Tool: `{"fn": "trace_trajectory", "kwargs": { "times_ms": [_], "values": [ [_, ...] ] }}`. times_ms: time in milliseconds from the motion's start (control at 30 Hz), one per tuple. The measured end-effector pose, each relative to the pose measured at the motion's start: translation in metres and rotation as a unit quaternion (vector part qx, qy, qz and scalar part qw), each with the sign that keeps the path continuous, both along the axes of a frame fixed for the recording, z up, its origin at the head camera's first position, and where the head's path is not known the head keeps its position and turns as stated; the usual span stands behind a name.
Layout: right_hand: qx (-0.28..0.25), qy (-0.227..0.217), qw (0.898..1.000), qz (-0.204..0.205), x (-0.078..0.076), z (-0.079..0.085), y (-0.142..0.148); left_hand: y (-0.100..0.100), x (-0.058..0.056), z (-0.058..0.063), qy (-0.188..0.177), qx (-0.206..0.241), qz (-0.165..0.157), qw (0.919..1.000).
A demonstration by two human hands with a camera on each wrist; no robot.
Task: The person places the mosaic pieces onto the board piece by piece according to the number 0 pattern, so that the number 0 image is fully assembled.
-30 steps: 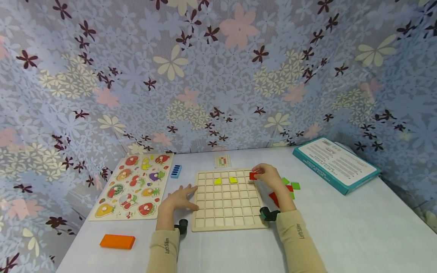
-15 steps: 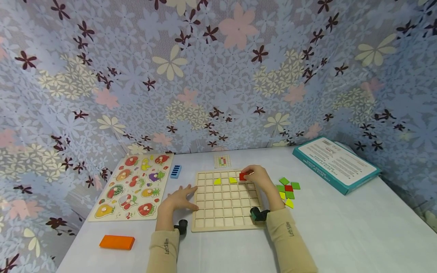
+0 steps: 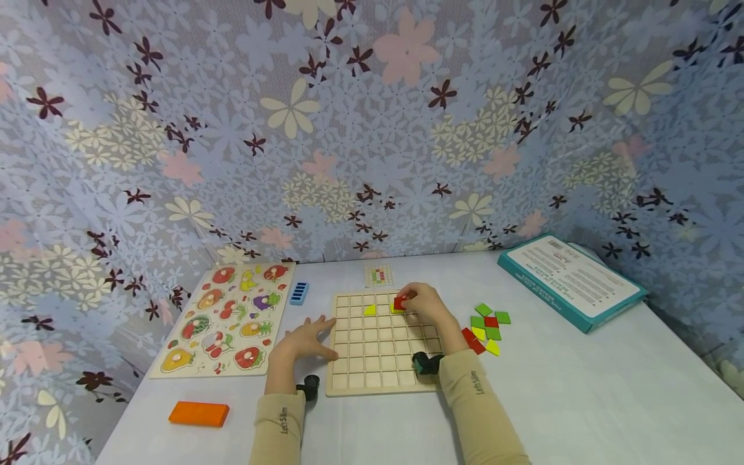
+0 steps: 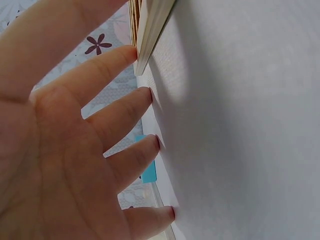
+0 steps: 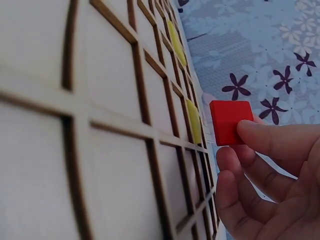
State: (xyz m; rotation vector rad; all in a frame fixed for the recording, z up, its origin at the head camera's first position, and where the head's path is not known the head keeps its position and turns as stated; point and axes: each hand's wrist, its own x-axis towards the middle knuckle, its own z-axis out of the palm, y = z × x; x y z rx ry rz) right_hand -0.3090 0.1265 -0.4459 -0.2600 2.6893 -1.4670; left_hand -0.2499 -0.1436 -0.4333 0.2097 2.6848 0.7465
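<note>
A red square tile (image 5: 230,122) is pinched between the thumb and fingers of my right hand (image 3: 424,302), held over the upper part of the wooden grid board (image 3: 386,381). Two yellow tiles sit in the board's upper cells: one yellow tile (image 3: 370,310) stands left of the hand, and the other yellow tile (image 5: 194,121) is close by the red one, partly hidden by it in the head view. My left hand (image 3: 305,339) has its fingers spread, and its thumb and a fingertip touch the board's left edge. Its other fingertips rest on the white tabletop in the left wrist view.
Loose green, red and yellow tiles (image 3: 493,332) lie right of the board. A small pattern card (image 3: 380,275) and a blue piece (image 3: 299,293) are behind it. A fruit puzzle (image 3: 232,316) and an orange block (image 3: 199,413) lie left; a teal box (image 3: 572,281) is back right.
My right hand has moved left across the top of the board with the red tile, from the right edge to the right-hand yellow tile. The left hand has stayed put.
</note>
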Motion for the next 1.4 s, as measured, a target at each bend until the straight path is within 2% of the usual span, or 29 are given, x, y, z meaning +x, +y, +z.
{"fn": "trace_trajectory", "kwargs": {
  "times_ms": [367, 600, 1033, 1400],
  "values": [
    [0.005, 0.0, 1.0, 0.002, -0.001, 0.0, -0.011, -0.001, -0.003, -0.004, 0.001, -0.002, 0.003, 1.0],
    [0.022, 0.008, 1.0, 0.012, -0.005, 0.001, -0.021, -0.001, -0.002, -0.004, 0.003, -0.001, 0.002, 1.0],
    [0.021, 0.002, 0.999, 0.024, -0.007, -0.003, -0.031, -0.001, -0.001, -0.003, 0.002, 0.001, 0.001, 1.0],
    [0.039, 0.013, 0.999, 0.014, -0.006, -0.006, -0.034, 0.0, -0.002, -0.005, 0.005, 0.004, -0.002, 1.0]
  ]
}}
